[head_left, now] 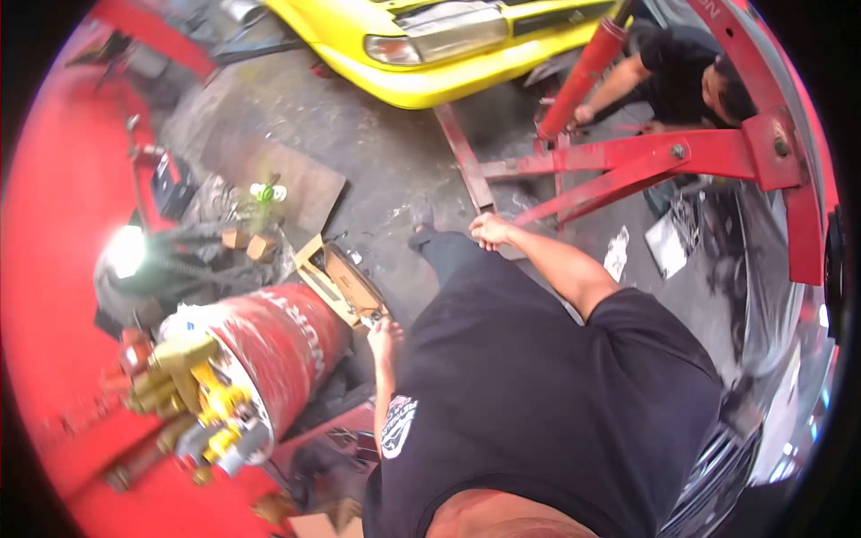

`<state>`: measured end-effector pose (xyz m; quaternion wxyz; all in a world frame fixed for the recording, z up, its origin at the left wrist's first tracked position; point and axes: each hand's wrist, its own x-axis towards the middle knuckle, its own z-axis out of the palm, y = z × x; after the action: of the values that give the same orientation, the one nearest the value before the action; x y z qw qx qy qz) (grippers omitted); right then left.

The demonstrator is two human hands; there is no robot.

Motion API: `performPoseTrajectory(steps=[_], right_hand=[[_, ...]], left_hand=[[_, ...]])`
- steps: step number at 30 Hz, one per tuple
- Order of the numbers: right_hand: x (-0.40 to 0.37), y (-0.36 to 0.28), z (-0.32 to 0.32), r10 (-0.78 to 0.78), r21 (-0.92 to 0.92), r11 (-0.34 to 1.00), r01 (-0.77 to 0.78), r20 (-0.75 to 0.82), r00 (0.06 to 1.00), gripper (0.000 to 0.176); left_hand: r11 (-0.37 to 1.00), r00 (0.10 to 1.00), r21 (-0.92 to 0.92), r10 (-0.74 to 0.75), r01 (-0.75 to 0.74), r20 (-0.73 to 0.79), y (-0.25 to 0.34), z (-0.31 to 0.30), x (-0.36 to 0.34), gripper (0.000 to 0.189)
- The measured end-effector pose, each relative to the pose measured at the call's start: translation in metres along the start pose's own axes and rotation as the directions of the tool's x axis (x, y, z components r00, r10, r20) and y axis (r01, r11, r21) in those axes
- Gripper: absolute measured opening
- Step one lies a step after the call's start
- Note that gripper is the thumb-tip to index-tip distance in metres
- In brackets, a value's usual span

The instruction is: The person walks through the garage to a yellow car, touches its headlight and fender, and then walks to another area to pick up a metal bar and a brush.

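My left hand [384, 335] is closed at the near end of an open cardboard box [316, 273], its fingertips pressed on the corner. Inside the long box there is a brown insert, and small shiny bits sit by my fingers; I cannot make out what they are. My right hand [490, 230] is held in front of my body with curled fingers. Whether anything is inside that curl is hidden. Behind the right hand, lower down, runs a metal lift arm [466, 166].
A red barrel [291, 336] with yellow and grey tools on top stands at left. The yellow car [430, 76] is ahead. Red lift arms [628, 161] cross the right side, where another person [686, 76] crouches. A flat board [296, 184] lies on the floor.
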<state>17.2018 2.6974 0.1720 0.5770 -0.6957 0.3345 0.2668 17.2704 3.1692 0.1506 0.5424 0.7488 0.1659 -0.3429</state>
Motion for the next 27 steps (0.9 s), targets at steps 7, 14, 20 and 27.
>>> performPoseTrajectory(steps=[7, 14, 20, 27], right_hand=[[0.094, -0.048, -0.059, -0.049, -0.208, 0.978, 0.016, -0.155, 0.987, 0.036], [0.151, -0.135, -0.164, 0.026, 0.122, 0.992, 0.011, -0.299, 0.954, 0.036], [0.137, -0.125, -0.159, -0.176, 0.095, 0.964, 0.247, -0.465, 0.868, 0.022], [0.131, 0.019, -0.049, 0.197, 0.270, 0.960, -0.074, -0.464, 0.864, 0.025]], left_hand=[[0.637, 0.960, 0.720, 0.155, -0.277, 0.233, 0.187, 0.005, 0.048, 0.027], [0.960, 0.988, 0.281, -0.049, 0.007, 0.145, 0.307, 0.040, 0.237, 0.030], [0.844, 0.911, 0.497, -0.026, -0.201, 0.413, 0.413, 0.108, 0.301, 0.024], [0.812, 0.828, 0.472, 0.024, -0.342, 0.560, 0.482, 0.199, 0.325, 0.028]])
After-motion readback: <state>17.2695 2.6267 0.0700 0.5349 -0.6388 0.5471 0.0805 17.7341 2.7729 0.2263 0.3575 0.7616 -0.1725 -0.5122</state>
